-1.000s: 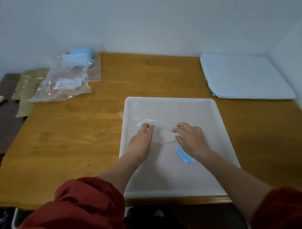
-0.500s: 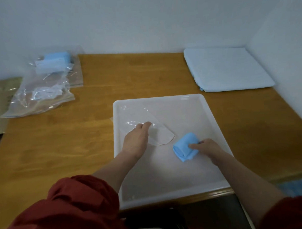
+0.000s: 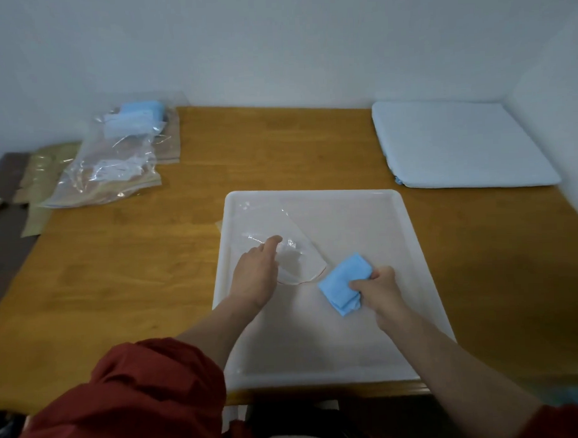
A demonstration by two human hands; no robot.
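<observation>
Sharing the white tray [image 3: 379,228]: clear bag [image 3: 293,251], blue cloth [image 3: 344,280] (folded).

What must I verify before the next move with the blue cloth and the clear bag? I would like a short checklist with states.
1. Right hand grips the blue cloth: ok.
2. Cloth is folded small: ok.
3. Left hand touches the clear bag: ok.
4. Bag mouth is open: cannot tell.
5. Cloth and both hands are over the white tray: ok.
</observation>
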